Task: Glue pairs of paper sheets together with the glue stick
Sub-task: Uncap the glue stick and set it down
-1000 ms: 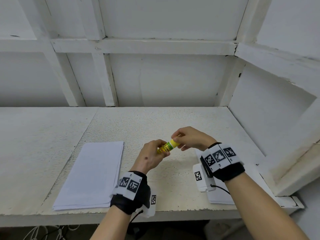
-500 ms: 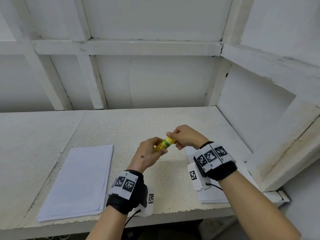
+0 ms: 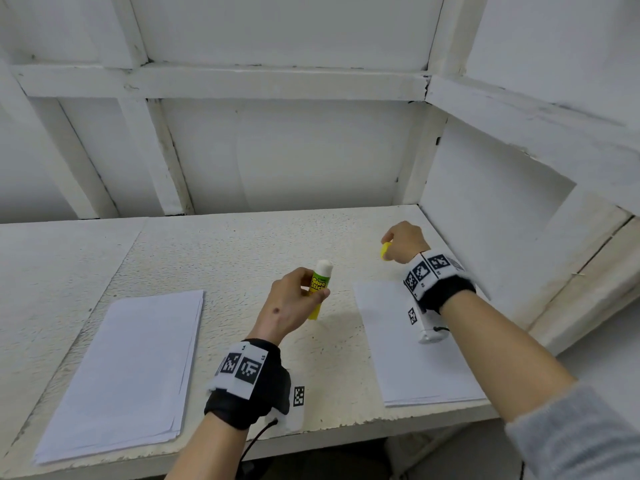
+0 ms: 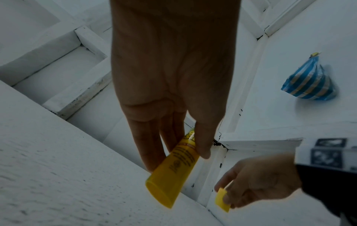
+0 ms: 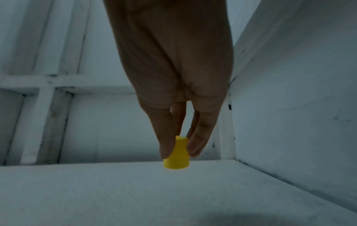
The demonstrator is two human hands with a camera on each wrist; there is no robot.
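My left hand grips the yellow glue stick above the middle of the white table, uncapped, with its white glue tip pointing up and away. In the left wrist view the glue stick lies between thumb and fingers. My right hand pinches the yellow cap far right, close to the table. The right wrist view shows the cap between fingertips, just above or on the surface. A stack of white paper lies at the left, another paper stack at the right under my right forearm.
White framed walls close the table at the back and right. A blue striped bag hangs on the wall in the left wrist view. The table's front edge runs just behind my wrists.
The cap has come off the glue stick. My right hand carried it away to the far right and down toward the table, while my left hand kept the stick and turned it more upright.
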